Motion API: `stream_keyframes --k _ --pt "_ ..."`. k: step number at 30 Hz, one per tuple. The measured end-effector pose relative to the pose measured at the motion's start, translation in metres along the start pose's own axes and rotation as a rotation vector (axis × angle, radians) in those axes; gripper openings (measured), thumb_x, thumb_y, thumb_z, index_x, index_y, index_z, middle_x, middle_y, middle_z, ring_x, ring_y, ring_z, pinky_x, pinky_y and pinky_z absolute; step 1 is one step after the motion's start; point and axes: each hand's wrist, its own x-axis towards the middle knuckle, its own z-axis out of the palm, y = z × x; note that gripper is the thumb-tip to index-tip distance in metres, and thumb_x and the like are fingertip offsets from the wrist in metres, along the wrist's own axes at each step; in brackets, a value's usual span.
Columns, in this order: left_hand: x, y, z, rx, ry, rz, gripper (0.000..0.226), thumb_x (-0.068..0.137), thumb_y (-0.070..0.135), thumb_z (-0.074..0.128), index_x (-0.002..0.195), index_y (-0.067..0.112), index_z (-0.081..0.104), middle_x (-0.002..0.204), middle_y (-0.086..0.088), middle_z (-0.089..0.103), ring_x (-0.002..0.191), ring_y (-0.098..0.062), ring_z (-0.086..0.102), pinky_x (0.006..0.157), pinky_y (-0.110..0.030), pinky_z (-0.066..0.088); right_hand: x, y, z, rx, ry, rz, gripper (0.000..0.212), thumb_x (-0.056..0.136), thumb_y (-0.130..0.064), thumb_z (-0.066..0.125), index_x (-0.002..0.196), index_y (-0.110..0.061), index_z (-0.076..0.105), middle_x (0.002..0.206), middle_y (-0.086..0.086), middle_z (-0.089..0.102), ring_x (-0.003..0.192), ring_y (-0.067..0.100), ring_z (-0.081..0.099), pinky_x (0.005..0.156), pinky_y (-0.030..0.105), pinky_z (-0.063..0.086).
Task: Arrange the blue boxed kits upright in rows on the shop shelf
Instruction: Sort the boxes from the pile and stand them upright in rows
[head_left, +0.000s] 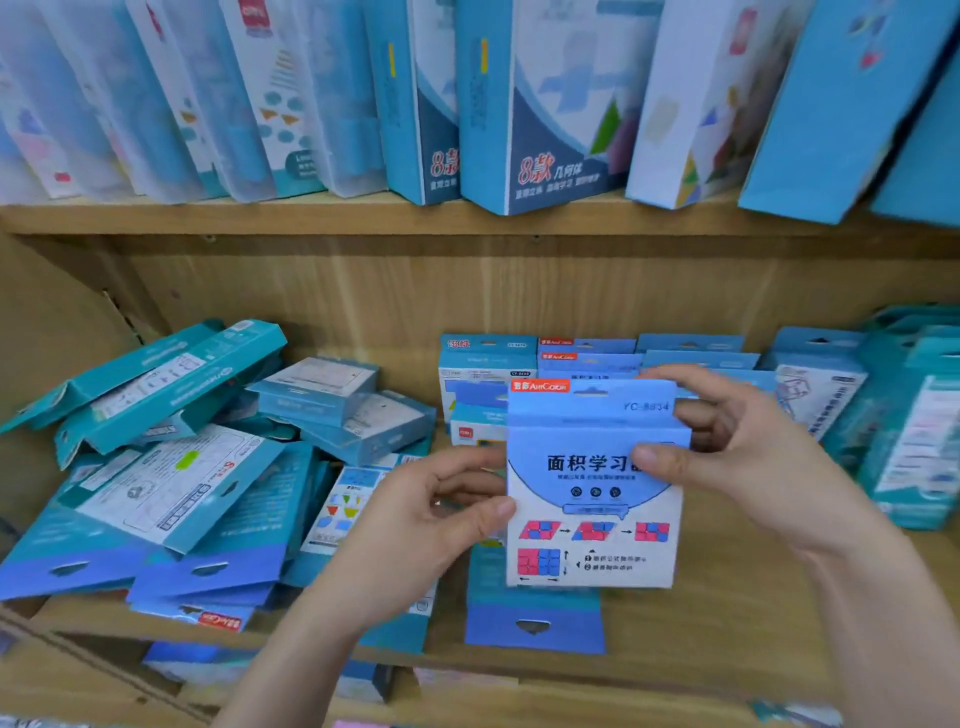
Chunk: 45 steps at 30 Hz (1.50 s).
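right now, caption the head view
Left hand and right hand hold a blue cardboard box upright before a wooden shelf

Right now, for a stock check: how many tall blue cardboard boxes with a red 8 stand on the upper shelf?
2, side by side mid-shelf: the left red-8 blue cardboard box, partly covered, and the right red-8 blue cardboard box. Others may hide behind.

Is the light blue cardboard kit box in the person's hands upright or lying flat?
Upright: the light blue kit box has its hang tab on top and level print, gripped by left hand and right hand.
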Motion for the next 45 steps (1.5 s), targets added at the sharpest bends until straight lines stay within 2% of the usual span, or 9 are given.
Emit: stream_keyframes --k 3,6,10,13,19,22,30,40,45 --pt "0.028 0.003 0.004 0.155 0.137 0.109 0.027 0.084 0.009 0.068 0.106 0.024 0.066 0.103 0.006 0.071 0.094 -0.003 0.062 0.076 -0.015 0.049 0.01 -0.004 -0.021 0.067 0.24 -0.132 0.041 0.061 -0.013 0.073 0.098 -0.021 0.059 0.084 -0.005 0.076 0.07 0.009 0.069 0.065 0.022 0.056" --pt "0.066 0.001 -0.001 0.617 0.234 0.249 0.041 0.083 0.018 0.07 0.122 0.027 0.06 0.123 0.012 0.06 0.113 -0.003 0.051 0.096 -0.02 0.04 0.022 0.0 -0.037 0.168 0.481 -0.197 0.034 0.071 -0.014 0.074 0.097 -0.025 0.055 0.089 -0.007 0.075 0.076 0.01 0.069 0.065 0.025 0.057" --pt "0.102 -0.015 -0.004 1.14 0.013 0.172 0.074 0.081 0.043 0.068 0.144 0.028 0.032 0.148 0.008 0.037 0.137 -0.015 0.029 0.11 -0.043 0.029 0.034 0.003 -0.045 0.147 0.581 -0.218 0.032 0.082 -0.004 0.068 0.098 -0.026 0.052 0.088 -0.011 0.074 0.074 0.004 0.067 0.06 0.019 0.053" --pt "0.11 -0.027 -0.006 1.273 -0.025 0.097 0.071 0.082 0.052 0.062 0.142 0.034 0.03 0.144 0.01 0.041 0.134 -0.015 0.032 0.107 -0.048 0.025 0.04 0.01 -0.045 0.132 0.57 -0.223 0.033 0.083 -0.003 0.067 0.099 -0.027 0.05 0.086 -0.014 0.074 0.072 0.002 0.065 0.059 0.017 0.052" --pt "0.106 -0.029 -0.012 1.208 -0.002 0.186 0.053 0.079 0.023 0.071 0.127 0.03 0.051 0.124 0.009 0.057 0.12 -0.015 0.048 0.105 -0.037 0.023 0.04 0.029 -0.04 0.126 0.524 -0.21 0.035 0.082 -0.001 0.068 0.101 -0.026 0.051 0.093 -0.009 0.074 0.084 0.01 0.068 0.069 0.022 0.054" --pt "0.094 -0.023 -0.016 1.223 0.061 0.393 0.052 0.071 0.012 0.077 0.116 0.029 0.058 0.111 0.008 0.062 0.107 -0.02 0.056 0.098 -0.039 0.035 0.038 0.034 -0.04 0.151 0.525 -0.197 0.035 0.082 -0.002 0.067 0.101 -0.026 0.051 0.092 -0.01 0.074 0.083 0.009 0.068 0.068 0.021 0.054" --pt "0.047 0.024 0.012 1.043 0.008 0.793 0.054 0.069 0.003 0.075 0.113 0.022 0.051 0.108 0.001 0.061 0.096 -0.024 0.058 0.074 -0.042 0.052 0.031 0.029 -0.052 0.118 0.474 -0.186 0.039 0.069 -0.021 0.072 0.101 -0.03 0.051 0.093 -0.009 0.074 0.086 0.013 0.068 0.074 0.029 0.056" --pt "0.062 -0.01 0.131 0.988 -0.262 0.757 0.066 0.063 0.003 0.075 0.119 0.023 0.045 0.103 -0.002 0.058 0.094 -0.026 0.055 0.071 -0.04 0.054 0.018 0.015 -0.08 -0.099 0.255 -0.153 0.038 0.077 0.001 0.072 0.097 -0.025 0.052 0.083 -0.004 0.074 0.075 0.004 0.065 0.071 0.021 0.053" --pt "0.07 -0.017 0.144 0.878 -0.267 0.634 0.059 0.079 0.009 0.067 0.133 0.019 0.046 0.117 -0.004 0.055 0.109 -0.025 0.05 0.089 -0.042 0.048 0.014 0.017 -0.085 -0.115 0.219 -0.134 0.038 0.077 0.002 0.073 0.098 -0.021 0.05 0.09 -0.002 0.072 0.075 0.003 0.064 0.069 0.017 0.05"
